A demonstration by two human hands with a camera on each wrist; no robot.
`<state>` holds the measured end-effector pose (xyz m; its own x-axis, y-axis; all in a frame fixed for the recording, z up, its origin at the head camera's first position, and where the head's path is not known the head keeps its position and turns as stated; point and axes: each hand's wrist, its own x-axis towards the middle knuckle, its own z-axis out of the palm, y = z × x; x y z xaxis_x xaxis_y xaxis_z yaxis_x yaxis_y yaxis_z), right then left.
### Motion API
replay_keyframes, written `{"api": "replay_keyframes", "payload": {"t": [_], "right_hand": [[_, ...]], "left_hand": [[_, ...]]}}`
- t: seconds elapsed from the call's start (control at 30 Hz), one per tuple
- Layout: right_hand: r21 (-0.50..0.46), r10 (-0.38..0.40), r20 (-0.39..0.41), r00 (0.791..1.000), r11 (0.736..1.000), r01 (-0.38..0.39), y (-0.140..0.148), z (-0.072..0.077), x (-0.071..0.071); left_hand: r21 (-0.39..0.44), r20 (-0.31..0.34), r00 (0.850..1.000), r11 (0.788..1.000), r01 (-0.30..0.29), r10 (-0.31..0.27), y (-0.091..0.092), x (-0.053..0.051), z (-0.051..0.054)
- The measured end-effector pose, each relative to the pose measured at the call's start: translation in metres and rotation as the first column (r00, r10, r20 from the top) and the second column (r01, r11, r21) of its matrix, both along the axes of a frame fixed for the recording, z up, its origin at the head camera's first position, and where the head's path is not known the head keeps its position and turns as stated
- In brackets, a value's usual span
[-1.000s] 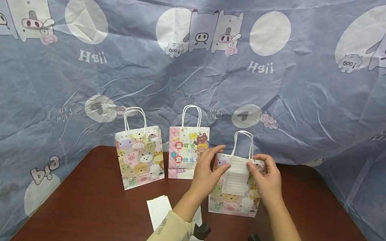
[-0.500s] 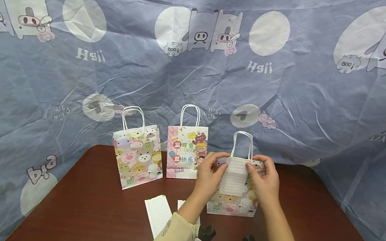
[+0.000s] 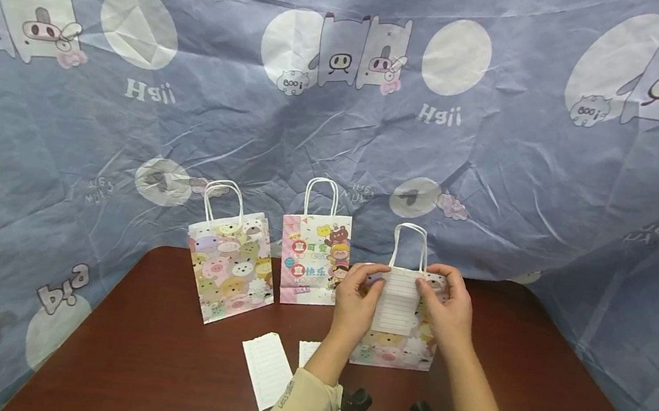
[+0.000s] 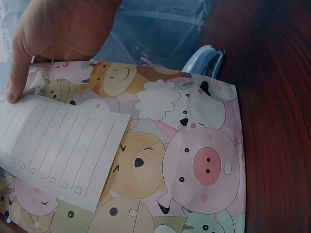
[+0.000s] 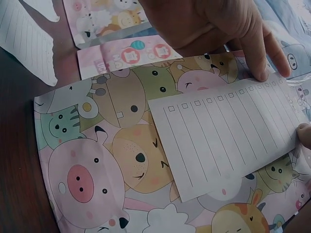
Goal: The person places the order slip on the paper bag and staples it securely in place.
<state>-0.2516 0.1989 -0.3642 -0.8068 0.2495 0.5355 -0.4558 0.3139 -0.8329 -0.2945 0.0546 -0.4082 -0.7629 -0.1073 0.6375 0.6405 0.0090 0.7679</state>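
A white lined checklist sheet lies against the front of a paper gift bag printed with cartoon animals. My left hand pinches the sheet's upper left side at the bag's top, thumb in front. At the other side my right hand does likewise, its thumb on the sheet's right edge and fingers over the bag rim. The left wrist view shows the right hand with its thumb on the sheet. In the right wrist view, the left hand has a fingertip on it. Fingers behind the bag are hidden.
A second animal-print bag and a pink-and-white bag stand behind to the left. On the brown table, a loose lined sheet lies beside another sheet partly under my left forearm. A printed cloth hangs behind.
My left hand's fingers have drawn in to the sheet's upper corner by the bag's handle. The right hand has hardly moved; the whole view has shifted slightly.
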Motion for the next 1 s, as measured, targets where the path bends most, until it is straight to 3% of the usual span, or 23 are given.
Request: {"api": "replay_keyframes", "payload": {"t": [0.27, 0.53, 0.8, 1.0], "right_hand": [[0.031, -0.033, 0.003, 0.999, 0.999, 0.033, 0.008, -0.007, 0.001], [0.069, -0.018, -0.016, 1.000, 0.997, 0.019, 0.002, -0.002, -0.001], [0.104, -0.034, -0.016, 0.999, 0.994, 0.035, 0.007, -0.005, 0.001], [0.002, 0.022, -0.099, 0.995, 1.000, -0.022, 0.022, -0.017, -0.016]], "left_hand": [[-0.095, -0.038, 0.999, 0.995, 0.002, -0.006, 0.004, -0.001, -0.006], [-0.058, 0.017, 1.000, 0.998, 0.015, -0.014, -0.005, -0.001, -0.004], [-0.067, 0.017, 1.000, 0.998, 0.010, -0.009, -0.003, 0.004, -0.006], [-0.056, -0.003, 1.000, 0.998, -0.004, 0.003, -0.005, 0.003, -0.003]]}}
